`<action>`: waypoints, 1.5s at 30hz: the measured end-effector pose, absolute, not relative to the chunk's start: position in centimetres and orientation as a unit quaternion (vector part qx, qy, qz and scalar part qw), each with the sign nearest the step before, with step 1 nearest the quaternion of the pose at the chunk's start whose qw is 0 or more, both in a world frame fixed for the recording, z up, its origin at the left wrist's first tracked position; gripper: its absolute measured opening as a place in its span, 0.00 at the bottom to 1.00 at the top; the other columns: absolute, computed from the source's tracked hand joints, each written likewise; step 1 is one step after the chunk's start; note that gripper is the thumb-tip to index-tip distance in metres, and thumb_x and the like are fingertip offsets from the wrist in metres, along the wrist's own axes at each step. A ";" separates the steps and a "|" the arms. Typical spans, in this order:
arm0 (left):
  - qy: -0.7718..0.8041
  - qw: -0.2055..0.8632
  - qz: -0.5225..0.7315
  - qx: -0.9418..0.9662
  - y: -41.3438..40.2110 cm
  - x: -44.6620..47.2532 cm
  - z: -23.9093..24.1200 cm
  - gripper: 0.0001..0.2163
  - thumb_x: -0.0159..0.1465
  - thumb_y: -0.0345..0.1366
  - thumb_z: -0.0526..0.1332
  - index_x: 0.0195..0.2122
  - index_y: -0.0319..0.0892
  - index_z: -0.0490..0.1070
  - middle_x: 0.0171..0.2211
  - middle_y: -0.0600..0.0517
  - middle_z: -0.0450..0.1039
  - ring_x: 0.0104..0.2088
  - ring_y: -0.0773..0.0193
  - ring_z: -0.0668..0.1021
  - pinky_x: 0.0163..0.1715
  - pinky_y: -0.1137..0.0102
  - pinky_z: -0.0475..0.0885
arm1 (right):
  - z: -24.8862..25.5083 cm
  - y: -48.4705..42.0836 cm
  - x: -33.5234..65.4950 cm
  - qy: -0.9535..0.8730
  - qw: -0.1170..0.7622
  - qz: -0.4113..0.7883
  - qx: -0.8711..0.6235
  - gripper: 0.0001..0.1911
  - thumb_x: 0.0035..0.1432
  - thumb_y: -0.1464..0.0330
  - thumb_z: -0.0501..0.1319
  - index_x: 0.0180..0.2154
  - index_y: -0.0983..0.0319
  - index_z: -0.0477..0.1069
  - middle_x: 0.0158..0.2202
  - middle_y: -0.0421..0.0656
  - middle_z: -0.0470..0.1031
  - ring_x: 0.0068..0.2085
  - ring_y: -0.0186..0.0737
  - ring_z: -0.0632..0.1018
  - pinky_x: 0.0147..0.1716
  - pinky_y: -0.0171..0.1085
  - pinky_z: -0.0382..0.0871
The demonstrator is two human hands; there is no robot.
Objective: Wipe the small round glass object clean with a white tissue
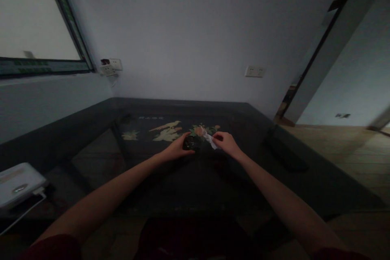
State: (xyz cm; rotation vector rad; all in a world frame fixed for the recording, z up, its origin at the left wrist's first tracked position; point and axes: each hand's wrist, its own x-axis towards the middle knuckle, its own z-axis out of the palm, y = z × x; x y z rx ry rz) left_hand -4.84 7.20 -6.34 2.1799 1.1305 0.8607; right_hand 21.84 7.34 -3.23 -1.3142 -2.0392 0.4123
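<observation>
On the dark glossy table point(170, 187), my left hand point(177, 148) is curled around a small dark, see-through object point(191, 143) that looks like a glass ashtray or bowl; its exact kind is hard to make out. Just to its right, my right hand point(226, 142) pinches a crumpled white tissue point(209, 137). The tissue's free end points up and to the left, close to the dark object. Beneath and behind both hands, the tabletop carries a printed picture of a bird point(166, 126) and flowers.
A white box-shaped device point(21, 183) with a white cable point(26, 213) stands at the table's left edge. Behind the table rises a pale wall point(183, 48) with a socket point(255, 71). Another socket point(111, 66) is near the window corner. Wooden floor point(344, 146) lies to the right.
</observation>
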 end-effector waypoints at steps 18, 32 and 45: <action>0.404 0.358 0.430 0.723 6.6 -3.5 -7.1 0.29 0.33 0.34 0.77 0.40 0.45 0.75 0.44 0.42 0.74 0.55 0.39 0.68 0.60 0.50 0.55 | -4.8 5.1 18.4 -0.592 0.434 0.467 -0.493 0.05 0.51 0.67 0.60 0.30 0.62 0.67 0.22 0.35 0.66 0.23 0.31 0.67 0.23 0.31 0.59; 0.271 0.646 0.450 0.554 4.9 -0.6 -4.3 0.49 0.46 0.22 0.70 0.65 0.52 0.45 0.48 0.43 0.73 0.43 0.54 0.79 0.49 0.57 0.71 | -3.0 4.1 17.2 -0.448 0.595 0.549 -0.380 0.15 0.45 0.59 0.64 0.33 0.59 0.64 0.29 0.37 0.67 0.29 0.34 0.69 0.25 0.34 0.67; 0.226 0.782 0.523 0.254 4.6 1.6 -3.4 0.12 0.68 0.39 0.49 0.43 0.42 0.70 0.42 0.47 0.77 0.45 0.60 0.78 0.51 0.61 0.70 | -2.0 4.9 17.5 -0.437 0.626 0.520 -0.382 0.15 0.44 0.60 0.64 0.33 0.59 0.64 0.32 0.39 0.69 0.32 0.36 0.71 0.28 0.34 0.68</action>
